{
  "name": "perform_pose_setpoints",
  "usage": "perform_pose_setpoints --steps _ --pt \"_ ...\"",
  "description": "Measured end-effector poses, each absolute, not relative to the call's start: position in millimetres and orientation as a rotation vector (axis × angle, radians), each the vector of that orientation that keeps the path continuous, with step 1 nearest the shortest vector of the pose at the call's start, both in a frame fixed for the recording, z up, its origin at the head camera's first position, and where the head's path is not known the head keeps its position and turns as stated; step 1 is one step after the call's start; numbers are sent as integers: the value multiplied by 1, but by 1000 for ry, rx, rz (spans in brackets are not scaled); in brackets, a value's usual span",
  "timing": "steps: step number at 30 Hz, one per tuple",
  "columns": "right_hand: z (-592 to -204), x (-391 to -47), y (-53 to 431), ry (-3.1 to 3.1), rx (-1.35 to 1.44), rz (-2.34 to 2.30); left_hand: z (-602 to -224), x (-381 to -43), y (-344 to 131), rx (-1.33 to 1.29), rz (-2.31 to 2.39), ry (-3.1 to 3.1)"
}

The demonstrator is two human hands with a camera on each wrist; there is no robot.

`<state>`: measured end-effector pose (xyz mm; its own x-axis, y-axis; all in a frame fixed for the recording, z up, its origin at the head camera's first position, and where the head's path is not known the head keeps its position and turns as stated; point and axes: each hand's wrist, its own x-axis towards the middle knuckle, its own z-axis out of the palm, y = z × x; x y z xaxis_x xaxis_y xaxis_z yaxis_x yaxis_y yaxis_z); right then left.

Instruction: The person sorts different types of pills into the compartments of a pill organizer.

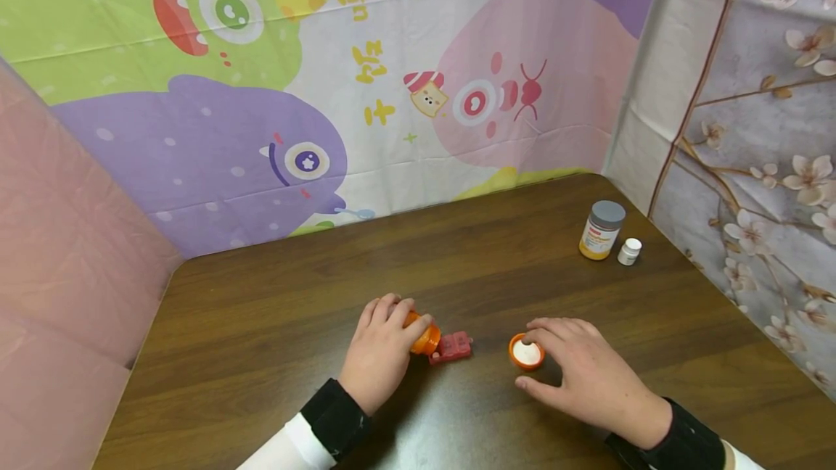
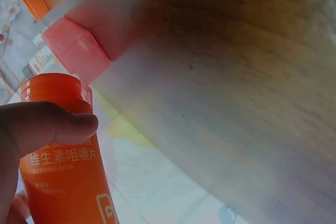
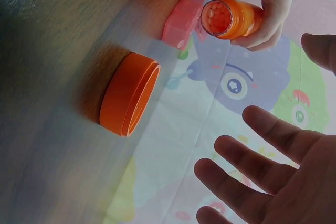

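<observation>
My left hand (image 1: 384, 351) grips an orange tablet bottle (image 1: 426, 339), tipped over with its uncapped mouth toward a red translucent pill box (image 1: 455, 347). Small round tablets (image 3: 216, 15) show inside the bottle's mouth in the right wrist view. A pale tablet (image 1: 436, 355) is at the near left end of the pill box, right by the bottle's mouth. My right hand (image 1: 591, 372) has its fingers spread beside the orange bottle cap (image 3: 126, 95), holding nothing. That cap lies on the table with its white inside facing up, between the thumb and forefinger in the head view.
A grey-lidded jar (image 1: 599, 232) and a small white bottle (image 1: 630, 252) stand at the back right of the brown wooden table (image 1: 313, 289). A cartoon-printed cloth (image 1: 405, 165) hangs behind the table, and a flowered curtain (image 1: 757, 187) is on the right.
</observation>
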<state>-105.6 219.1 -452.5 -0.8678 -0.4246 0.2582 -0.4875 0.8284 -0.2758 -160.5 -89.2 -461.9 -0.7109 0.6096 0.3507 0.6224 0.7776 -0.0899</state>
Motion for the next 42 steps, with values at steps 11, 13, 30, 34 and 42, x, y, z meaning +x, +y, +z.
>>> perform_pose_setpoints --steps 11,13,30,34,42 --pt "-453 -105 219 -2820 717 507 -463 -159 -89 -938 -52 -2576" --pt "-453 -105 219 -2817 719 506 -463 -159 -89 -938 -49 -2577" --pt "-454 -106 221 -2787 728 510 -463 -160 -89 -922 -54 -2614" --pt "-454 -106 222 -2788 729 507 -463 -160 -89 -919 -45 -2625" --pt "-454 -106 223 -2800 721 508 -462 -159 -88 -927 -48 -2619"
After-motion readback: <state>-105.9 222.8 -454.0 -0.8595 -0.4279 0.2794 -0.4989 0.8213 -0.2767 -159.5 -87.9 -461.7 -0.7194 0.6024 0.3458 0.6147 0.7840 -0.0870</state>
